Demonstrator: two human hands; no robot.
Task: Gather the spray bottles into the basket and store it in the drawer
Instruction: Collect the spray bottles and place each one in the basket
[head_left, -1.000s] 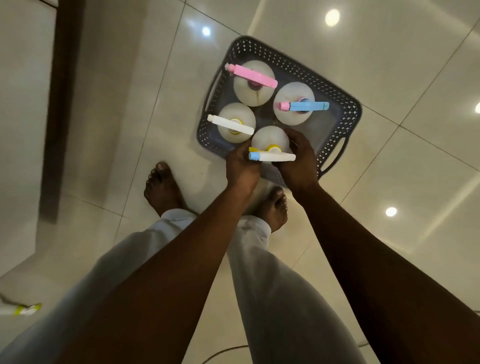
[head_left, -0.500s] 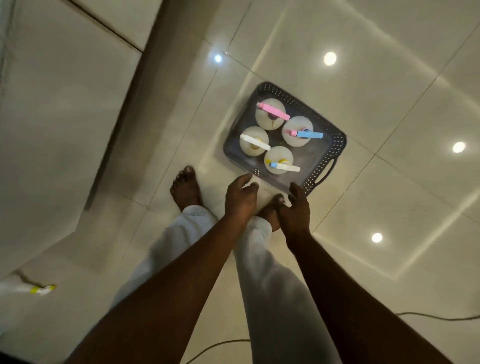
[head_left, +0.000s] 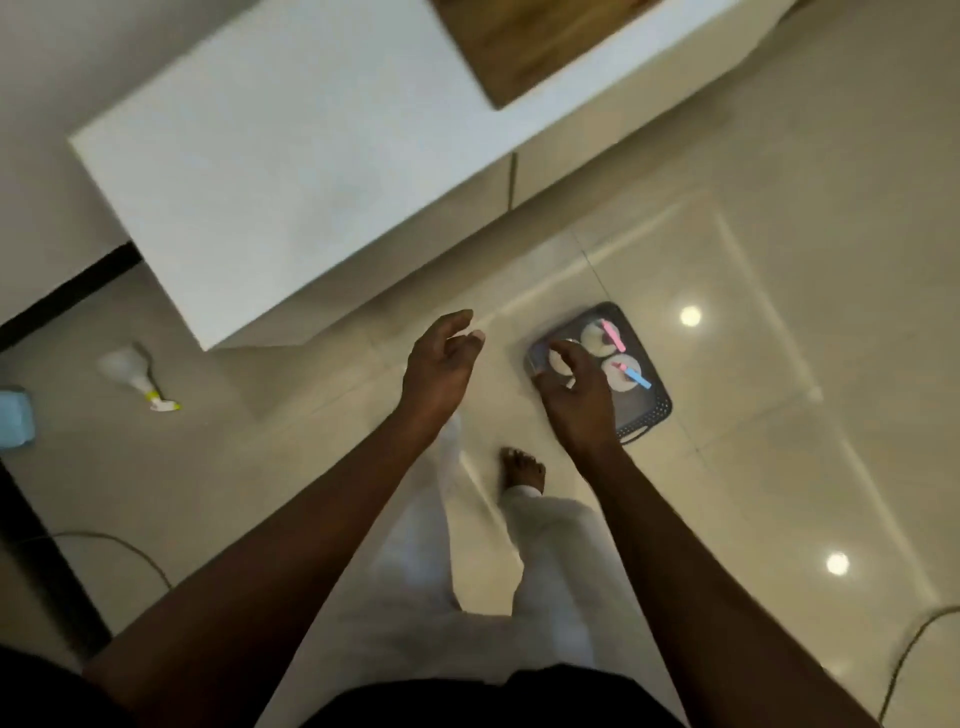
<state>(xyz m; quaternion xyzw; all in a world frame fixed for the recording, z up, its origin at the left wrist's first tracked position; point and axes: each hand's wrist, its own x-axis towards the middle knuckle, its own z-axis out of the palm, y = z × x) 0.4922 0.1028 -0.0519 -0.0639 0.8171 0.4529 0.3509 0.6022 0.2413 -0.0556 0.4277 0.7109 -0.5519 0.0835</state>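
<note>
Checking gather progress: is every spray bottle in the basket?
No, one spray bottle lies on its side on the floor, well to the left of the basket.

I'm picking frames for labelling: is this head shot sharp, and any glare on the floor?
Head view: motion-blurred throughout, cabinet edges smeared; round lamp reflections glare on the glossy floor; dim overall, yet the basket and the stray bottle are recognisable.
</note>
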